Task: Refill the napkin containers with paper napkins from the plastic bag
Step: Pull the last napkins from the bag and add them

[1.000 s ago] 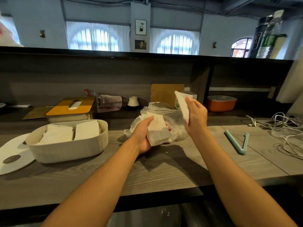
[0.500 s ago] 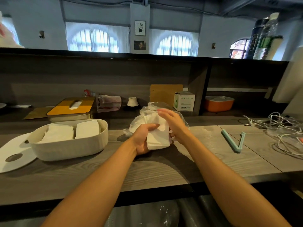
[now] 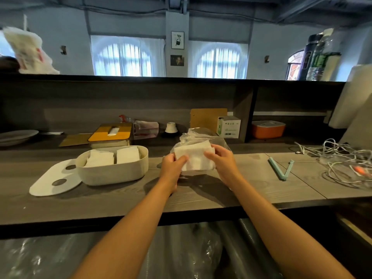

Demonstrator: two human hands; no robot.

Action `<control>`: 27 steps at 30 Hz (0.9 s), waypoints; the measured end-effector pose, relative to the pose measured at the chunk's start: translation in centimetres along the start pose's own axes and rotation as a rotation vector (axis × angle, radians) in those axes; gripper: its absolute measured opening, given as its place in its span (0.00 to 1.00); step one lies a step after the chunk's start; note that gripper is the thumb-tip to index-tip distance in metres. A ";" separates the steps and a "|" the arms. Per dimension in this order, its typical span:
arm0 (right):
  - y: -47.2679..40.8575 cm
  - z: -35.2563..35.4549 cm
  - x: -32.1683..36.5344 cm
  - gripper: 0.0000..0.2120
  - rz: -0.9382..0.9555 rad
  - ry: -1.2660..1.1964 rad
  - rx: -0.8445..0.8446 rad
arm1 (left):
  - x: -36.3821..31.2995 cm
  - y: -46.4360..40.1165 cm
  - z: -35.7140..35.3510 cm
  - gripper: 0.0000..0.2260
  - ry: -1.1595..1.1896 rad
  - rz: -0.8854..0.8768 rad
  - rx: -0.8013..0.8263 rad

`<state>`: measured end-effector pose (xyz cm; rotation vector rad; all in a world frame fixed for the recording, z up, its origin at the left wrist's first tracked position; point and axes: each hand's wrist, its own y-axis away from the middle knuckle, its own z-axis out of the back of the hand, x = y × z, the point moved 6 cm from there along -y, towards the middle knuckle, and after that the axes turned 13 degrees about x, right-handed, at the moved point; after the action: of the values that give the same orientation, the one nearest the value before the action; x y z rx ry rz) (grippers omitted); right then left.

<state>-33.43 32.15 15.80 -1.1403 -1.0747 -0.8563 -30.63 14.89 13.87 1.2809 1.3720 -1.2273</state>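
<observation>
From the head view, we have both hands up over the counter (image 3: 201, 196), sharing one stack of paper napkins (image 3: 194, 158). Our left hand (image 3: 172, 167) grips the stack's left side, thumb curled over the front face. Our right hand (image 3: 221, 161) takes the right edge, fingers (image 3: 211, 154) curled and pinching the napkins. The stack sits right in front of the crinkled plastic bag (image 3: 201, 135), which rests on the counter just behind our hands.

To the left we see the napkin container (image 3: 112, 172), an oval cream tub, with two piles of napkins inside, side by side. Its flat lid (image 3: 54, 178) lies on the counter, touching the tub's left end.

Off to the right, a pale green bag clip (image 3: 280, 168) lies hinged apart, and beyond it a tangle of white cables (image 3: 342, 162). Further back sit an orange container (image 3: 268, 128), a small white and green box (image 3: 229, 126) and a yellow-topped box (image 3: 110, 134)
</observation>
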 end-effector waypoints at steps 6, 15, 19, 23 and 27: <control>3.1 -3.3 -0.1 0.11 -0.042 -0.033 0.122 | -0.7 3.4 1.1 0.11 -0.136 -0.067 -0.047; 3.8 -5.1 0.6 0.15 -0.083 0.112 -0.214 | -2.0 4.7 1.7 0.10 -0.351 -0.100 -0.321; 3.3 -5.2 0.1 0.11 -0.112 0.226 -0.210 | -1.8 4.0 1.5 0.07 -0.423 -0.124 -0.280; 3.5 -4.7 0.2 0.05 -0.082 0.123 -0.249 | -1.6 3.4 1.4 0.07 -0.422 -0.125 -0.256; 3.2 -5.8 0.4 0.09 -0.067 0.164 -0.150 | -1.4 3.3 1.2 0.08 -0.452 -0.130 -0.238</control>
<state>-29.05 27.22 14.95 -1.1414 -0.9299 -1.0787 -27.21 13.44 14.75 0.7038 1.2338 -1.2997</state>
